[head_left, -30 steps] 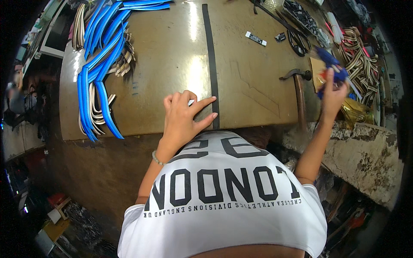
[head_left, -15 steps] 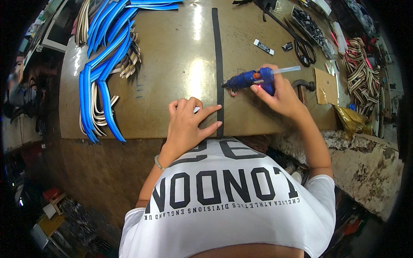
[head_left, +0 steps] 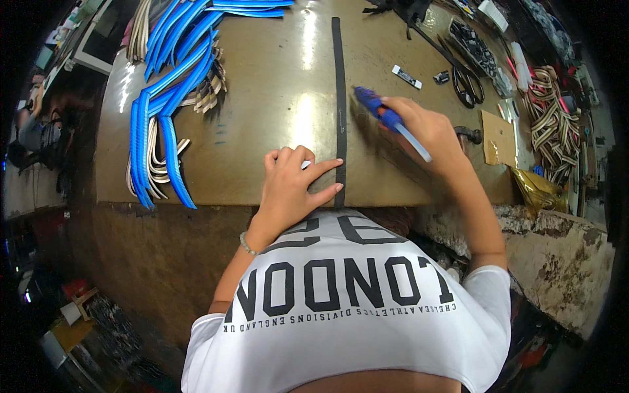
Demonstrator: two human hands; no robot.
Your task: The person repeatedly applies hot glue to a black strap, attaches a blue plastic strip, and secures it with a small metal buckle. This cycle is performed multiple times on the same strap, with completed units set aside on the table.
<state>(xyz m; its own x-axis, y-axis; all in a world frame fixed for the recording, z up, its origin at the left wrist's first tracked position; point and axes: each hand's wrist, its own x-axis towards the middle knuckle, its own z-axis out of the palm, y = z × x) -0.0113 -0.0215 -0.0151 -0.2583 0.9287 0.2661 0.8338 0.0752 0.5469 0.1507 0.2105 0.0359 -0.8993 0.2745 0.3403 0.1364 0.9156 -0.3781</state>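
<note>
A long black strap runs from the far part of the table to its near edge. The index finger and thumb of my left hand rest on its near end. Its other fingers curl over a small white piece, mostly hidden. A faint shiny mark shows on the strap beyond my fingertips. My right hand is wrapped round a blue hot glue gun, a translucent glue stick sticking out of its back. The gun is blurred, its nozzle just right of the strap and apart from it.
Blue straps and cream-and-black straps lie at left. On the right are a white-and-black tag, black scissors, a tray of black buckles, a hammer, cardboard and piled striped straps.
My right hand has lifted the glue gun's nozzle off the strap and turned it, swinging the glue stick toward me. My left hand keeps its place on the strap. The view has shifted slightly.
</note>
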